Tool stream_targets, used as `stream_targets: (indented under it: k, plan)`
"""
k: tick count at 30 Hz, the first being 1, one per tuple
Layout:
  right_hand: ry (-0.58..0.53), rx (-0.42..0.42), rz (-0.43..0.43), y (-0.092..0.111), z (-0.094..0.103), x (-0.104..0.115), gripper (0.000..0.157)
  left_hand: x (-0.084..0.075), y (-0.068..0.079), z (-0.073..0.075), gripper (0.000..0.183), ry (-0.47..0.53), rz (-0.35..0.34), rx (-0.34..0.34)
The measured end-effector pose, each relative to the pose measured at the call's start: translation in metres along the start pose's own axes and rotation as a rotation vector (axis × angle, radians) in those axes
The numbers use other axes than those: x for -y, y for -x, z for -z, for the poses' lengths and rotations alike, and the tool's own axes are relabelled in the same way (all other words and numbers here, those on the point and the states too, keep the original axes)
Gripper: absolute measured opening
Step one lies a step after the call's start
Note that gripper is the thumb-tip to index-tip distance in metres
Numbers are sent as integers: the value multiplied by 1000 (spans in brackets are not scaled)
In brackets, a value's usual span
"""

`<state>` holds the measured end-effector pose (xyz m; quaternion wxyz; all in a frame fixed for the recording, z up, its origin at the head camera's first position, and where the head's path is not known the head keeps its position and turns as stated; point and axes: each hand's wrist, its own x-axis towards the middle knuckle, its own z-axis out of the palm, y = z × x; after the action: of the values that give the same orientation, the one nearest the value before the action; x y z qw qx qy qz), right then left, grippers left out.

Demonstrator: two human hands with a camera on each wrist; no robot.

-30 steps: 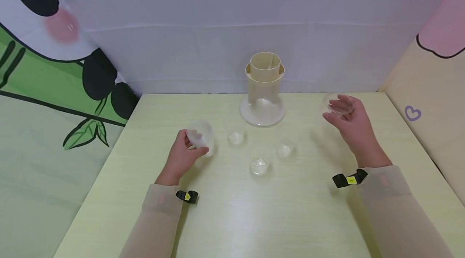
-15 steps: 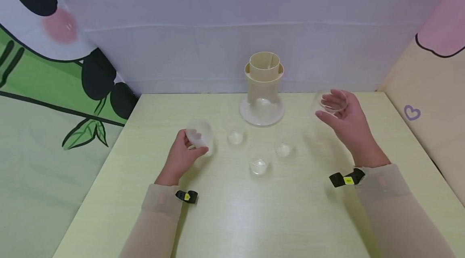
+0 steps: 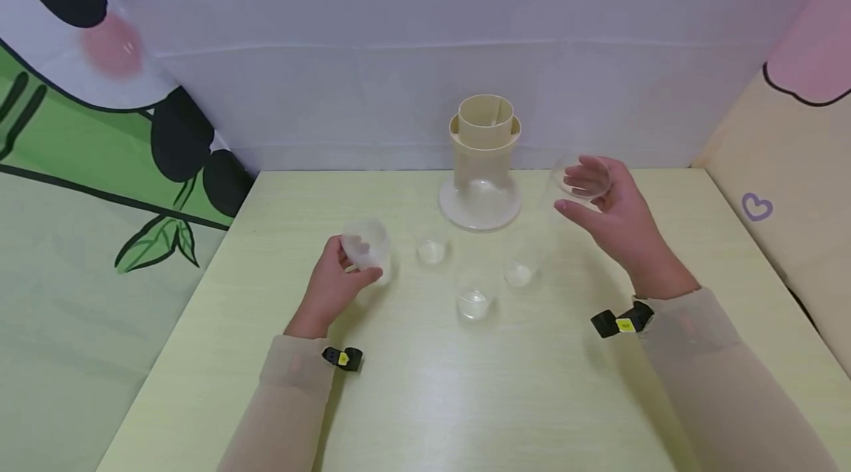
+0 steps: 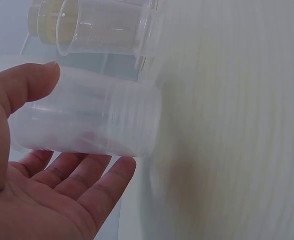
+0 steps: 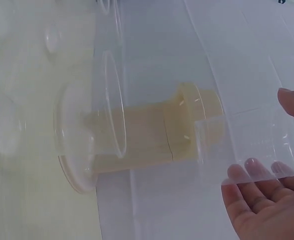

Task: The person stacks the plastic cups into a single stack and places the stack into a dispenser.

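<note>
My left hand (image 3: 329,287) grips a cloudy stack of nested plastic cups (image 4: 92,115), thumb on one side and fingers on the other, close over the left part of the table. My right hand (image 3: 621,224) holds a clear plastic cup (image 5: 256,142) in the air, to the right of a cream cylindrical holder (image 3: 482,162) with a round base. Three more clear cups stand on the table between the hands: one at the back left (image 3: 432,249), another at the right (image 3: 521,270), and a front one (image 3: 475,303).
The pale wooden table (image 3: 425,398) ends at a lavender cloth backdrop (image 3: 346,103) just behind the holder. A smaller cream tube (image 3: 485,121) sits inside the holder's top. Printed cloth panels flank the table on both sides.
My right hand has moved left and slightly up with its clear cup, nearer to the holder. The left hand and its stack have stayed in place.
</note>
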<state>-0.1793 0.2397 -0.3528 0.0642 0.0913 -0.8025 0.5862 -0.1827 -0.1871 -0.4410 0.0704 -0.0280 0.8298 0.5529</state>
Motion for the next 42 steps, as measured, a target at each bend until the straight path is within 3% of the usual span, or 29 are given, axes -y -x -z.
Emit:
stream_targets:
  k: [13, 26, 42]
  plan:
    - [-73, 39, 51, -12, -25, 11, 67, 2, -2, 0, 82, -21, 12, -1]
    - [-103, 159, 113, -26, -70, 23, 70, 1, -2, -1, 82, -23, 2, 2]
    - [-49, 271, 151, -37, -115, 52, 70, 5, -4, 0, 82, -4, 10, 7]
